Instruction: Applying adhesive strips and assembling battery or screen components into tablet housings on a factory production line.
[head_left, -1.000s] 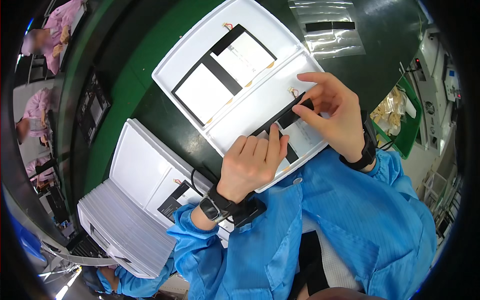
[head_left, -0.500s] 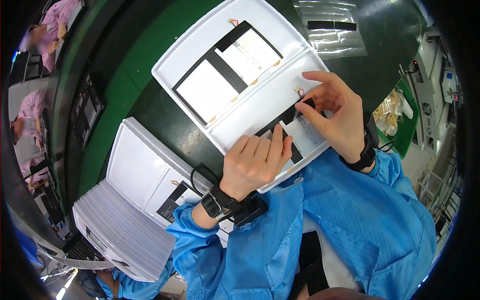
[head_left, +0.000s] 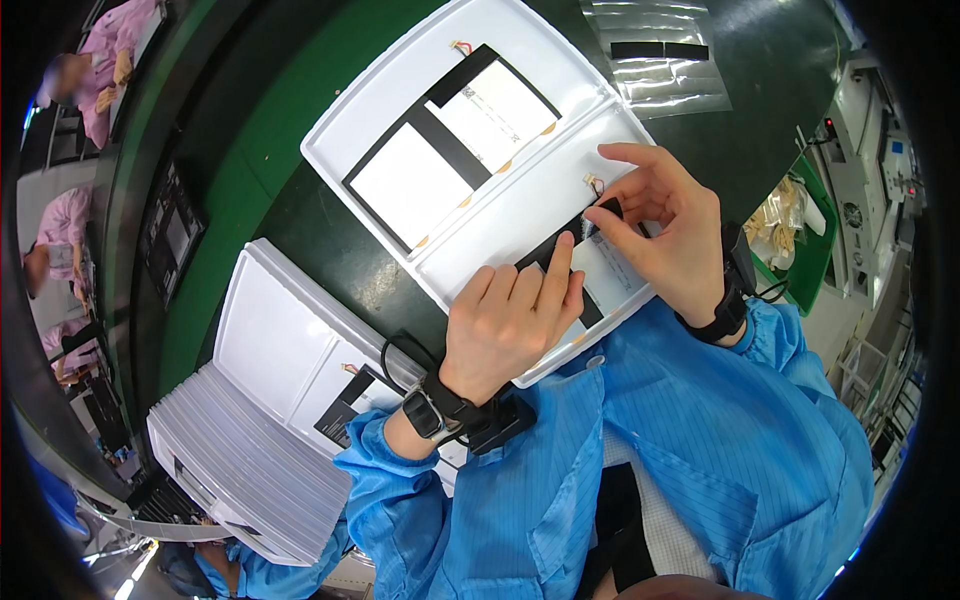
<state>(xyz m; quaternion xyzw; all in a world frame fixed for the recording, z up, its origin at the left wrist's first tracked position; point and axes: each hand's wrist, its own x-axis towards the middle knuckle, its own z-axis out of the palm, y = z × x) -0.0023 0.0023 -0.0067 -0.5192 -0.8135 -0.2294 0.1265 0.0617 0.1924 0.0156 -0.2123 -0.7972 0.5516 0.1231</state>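
The tray has two compartments, and the near pack lies in the one closer to the person, partly covered by both hands. Over that compartment, the right hand pinches a black flap at the pack's edge between thumb and fingertips, closed tight there, while its index finger arches away. The left hand reaches over the tray's near edge with its index finger stretched out, the tip on the pack's black band; the other fingers are half curled, and whether they hold anything underneath I cannot tell. A small plug on thin wires sits in the same compartment. The far pack lies flat in the tray's far compartment. Left of the tray is a tray stack; beyond its right corner lies a clear bag, and further right, a green bin.
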